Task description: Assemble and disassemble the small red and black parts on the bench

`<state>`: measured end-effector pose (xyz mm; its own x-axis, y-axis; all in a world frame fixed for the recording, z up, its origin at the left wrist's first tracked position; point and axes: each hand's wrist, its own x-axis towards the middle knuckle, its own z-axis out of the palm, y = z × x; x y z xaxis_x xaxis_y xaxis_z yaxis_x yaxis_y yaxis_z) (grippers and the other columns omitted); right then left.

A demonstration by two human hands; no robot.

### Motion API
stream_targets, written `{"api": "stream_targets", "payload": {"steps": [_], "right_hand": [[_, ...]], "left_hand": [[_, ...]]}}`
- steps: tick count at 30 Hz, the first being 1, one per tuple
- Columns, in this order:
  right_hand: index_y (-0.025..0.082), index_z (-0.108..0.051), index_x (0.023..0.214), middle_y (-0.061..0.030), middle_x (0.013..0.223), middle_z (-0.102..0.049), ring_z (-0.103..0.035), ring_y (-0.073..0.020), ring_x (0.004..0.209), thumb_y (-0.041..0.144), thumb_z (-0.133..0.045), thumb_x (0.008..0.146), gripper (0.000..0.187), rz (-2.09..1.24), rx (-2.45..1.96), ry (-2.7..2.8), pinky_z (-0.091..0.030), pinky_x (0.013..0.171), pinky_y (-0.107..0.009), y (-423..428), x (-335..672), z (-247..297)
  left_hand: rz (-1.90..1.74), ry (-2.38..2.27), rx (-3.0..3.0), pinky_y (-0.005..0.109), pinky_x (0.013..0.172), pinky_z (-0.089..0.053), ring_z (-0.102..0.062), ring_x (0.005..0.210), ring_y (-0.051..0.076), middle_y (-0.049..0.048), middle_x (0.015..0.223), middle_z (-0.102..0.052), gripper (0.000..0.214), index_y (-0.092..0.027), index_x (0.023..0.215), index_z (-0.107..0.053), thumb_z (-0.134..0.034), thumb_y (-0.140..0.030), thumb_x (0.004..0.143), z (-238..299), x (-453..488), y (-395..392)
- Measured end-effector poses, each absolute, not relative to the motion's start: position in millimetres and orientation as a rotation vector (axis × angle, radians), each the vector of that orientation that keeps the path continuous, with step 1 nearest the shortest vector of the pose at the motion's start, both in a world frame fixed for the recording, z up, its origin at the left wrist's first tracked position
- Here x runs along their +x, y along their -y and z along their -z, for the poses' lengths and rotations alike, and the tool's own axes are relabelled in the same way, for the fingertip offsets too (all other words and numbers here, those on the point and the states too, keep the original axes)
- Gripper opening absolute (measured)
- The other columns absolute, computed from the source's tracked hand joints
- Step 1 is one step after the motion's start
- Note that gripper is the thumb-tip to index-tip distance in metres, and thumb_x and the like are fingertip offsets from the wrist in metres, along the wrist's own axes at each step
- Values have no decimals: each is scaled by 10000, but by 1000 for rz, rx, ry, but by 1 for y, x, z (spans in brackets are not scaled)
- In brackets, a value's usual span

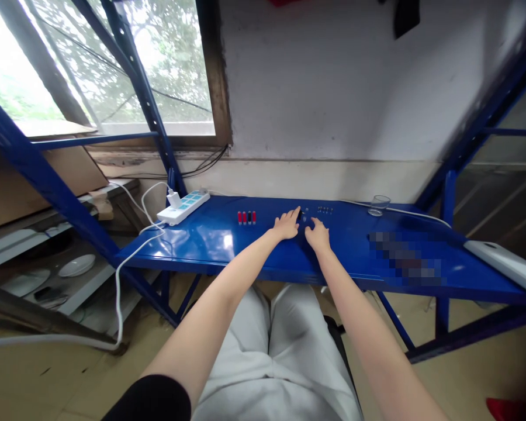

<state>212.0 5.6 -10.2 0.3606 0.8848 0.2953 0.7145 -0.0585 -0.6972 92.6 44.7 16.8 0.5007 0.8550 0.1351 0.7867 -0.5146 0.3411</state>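
Note:
My left hand (pixel 287 224) lies on the blue table (pixel 193 240) with its fingers stretched forward. Against its fingertips is a small dark piece (pixel 300 215), partly hidden by the hand. Just to the right, my right hand (pixel 318 235) rests with thumb and index finger apart, nothing visible between them. Tiny clear pieces (pixel 305 210) lie between the two hands, too small to name. Left of my hands, several small red and black cylinders (pixel 246 217) with clear ends stand in a row. Beyond my right hand is a row of tiny metallic parts (pixel 325 210).
A white power strip (pixel 184 207) with a plugged-in charger sits at the table's left end, its cable hanging over the edge. A clear glass cup (pixel 379 204) is at the back right. A blurred-out dark object (pixel 405 257) and a white device (pixel 506 266) lie at right.

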Motion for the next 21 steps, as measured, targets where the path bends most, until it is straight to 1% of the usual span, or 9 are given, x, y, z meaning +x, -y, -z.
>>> {"api": "stream_targets", "payload": {"steps": [5, 8, 10, 13, 17, 19, 21], "right_hand": [[95, -469, 1247, -154, 1334, -431, -293, -272, 1293, 158, -407, 757, 497, -276, -1822, 1414, -168, 1059, -515, -6, 212, 10], [107, -474, 1242, -145, 1319, -451, -303, -268, 1289, 153, -410, 757, 491, -274, -1824, 1416, -170, 1059, -515, -6, 212, 10], [111, -476, 1239, -141, 1315, -457, -307, -263, 1287, 154, -411, 758, 487, -272, -1829, 1422, -168, 1060, -513, -5, 212, 9], [122, -478, 1237, -133, 1318, -455, -306, -258, 1287, 149, -411, 752, 490, -269, -1842, 1436, -170, 1061, -510, -5, 212, 9], [124, -489, 1224, -135, 1332, -436, -297, -261, 1291, 161, -409, 748, 484, -261, -1862, 1487, -169, 1061, -506, -6, 212, 11], [134, -494, 1219, -128, 1337, -432, -291, -259, 1294, 167, -397, 754, 476, -254, -1869, 1509, -166, 1060, -506, -7, 212, 13], [148, -496, 1219, -114, 1340, -431, -284, -251, 1298, 174, -376, 769, 466, -248, -1874, 1527, -161, 1060, -507, -8, 212, 14]], "left_hand": [[-399, -1476, 2498, 528, 988, -245, -278, 1268, 283, 70, 1453, -244, 669, -263, 1423, -48, -325, -241, 814, -15, 105, -52], [-334, -1492, 2522, 537, 995, -220, -260, 1278, 287, 70, 1456, -232, 675, -277, 1421, -63, -339, -226, 807, -13, 110, -54], [-309, -1501, 2538, 537, 998, -211, -258, 1279, 290, 76, 1449, -246, 661, -274, 1416, -107, -351, -217, 805, -12, 112, -55], [-398, -1502, 2577, 509, 989, -237, -320, 1237, 277, 98, 1374, -368, 601, -233, 1383, -233, -375, -192, 801, -12, 114, -55], [-640, -1521, 2583, 456, 934, -303, -444, 1123, 251, 99, 1210, -521, 454, -212, 1221, -442, -417, -124, 776, -13, 115, -55], [-735, -1547, 2560, 435, 904, -326, -491, 1069, 246, 94, 1123, -575, 362, -198, 1113, -508, -421, -99, 776, -14, 114, -55], [-778, -1563, 2551, 417, 883, -340, -526, 1024, 244, 94, 1042, -611, 273, -179, 1021, -540, -423, -98, 787, -16, 113, -55]]}}
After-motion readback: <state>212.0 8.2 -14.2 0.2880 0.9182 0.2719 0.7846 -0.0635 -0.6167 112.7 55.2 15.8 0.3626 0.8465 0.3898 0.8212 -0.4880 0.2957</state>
